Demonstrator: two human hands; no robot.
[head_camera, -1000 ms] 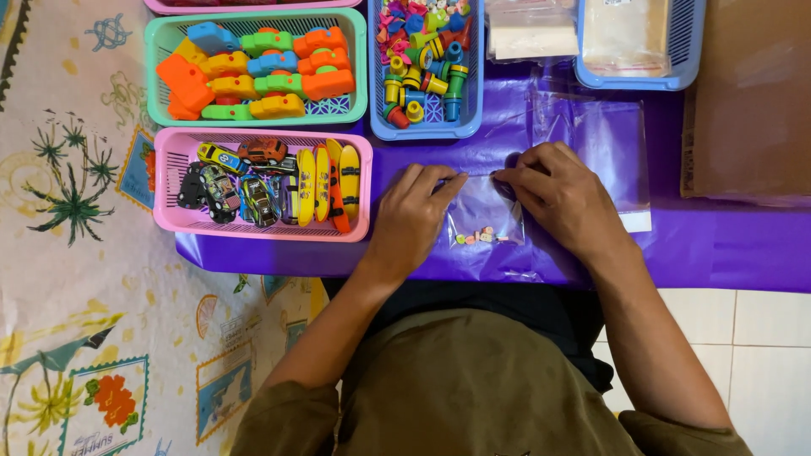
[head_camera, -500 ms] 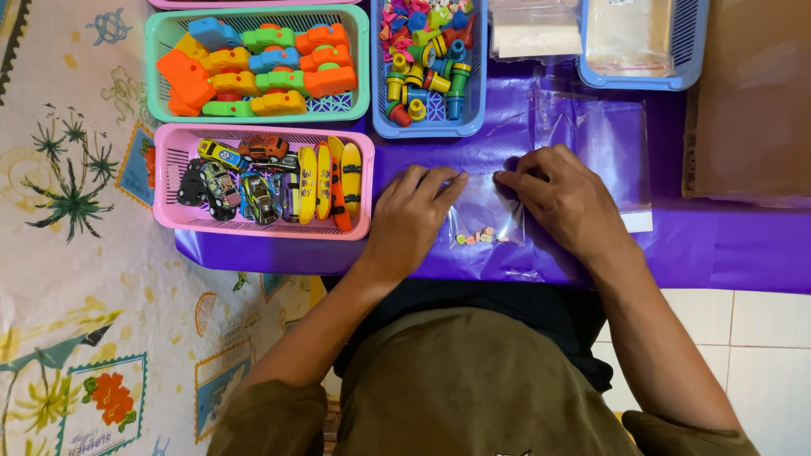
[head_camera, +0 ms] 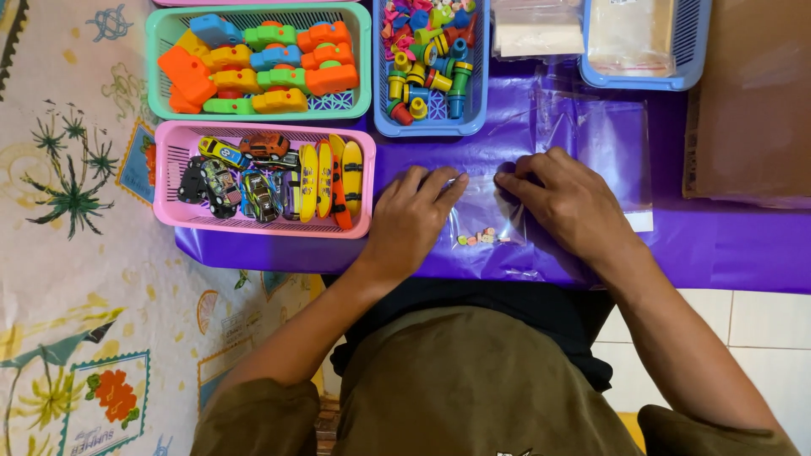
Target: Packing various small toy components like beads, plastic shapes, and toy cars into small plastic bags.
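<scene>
Pinching the top edge of a small clear plastic bag (head_camera: pixel 487 221) at centre frame, left hand (head_camera: pixel 411 221) and right hand (head_camera: pixel 570 203) press it onto the purple bench (head_camera: pixel 726 253) (tiny coloured beads (head_camera: pixel 481 239) inside); an incomplete seal could spill them.

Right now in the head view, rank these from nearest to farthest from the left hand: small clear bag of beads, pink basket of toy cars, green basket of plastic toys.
1. small clear bag of beads: touching the left hand at its fingers, to its right.
2. pink basket of toy cars: just left of the hand on the purple table cover.
3. green basket of plastic toys: farther up and left, beyond the pink basket.
</scene>
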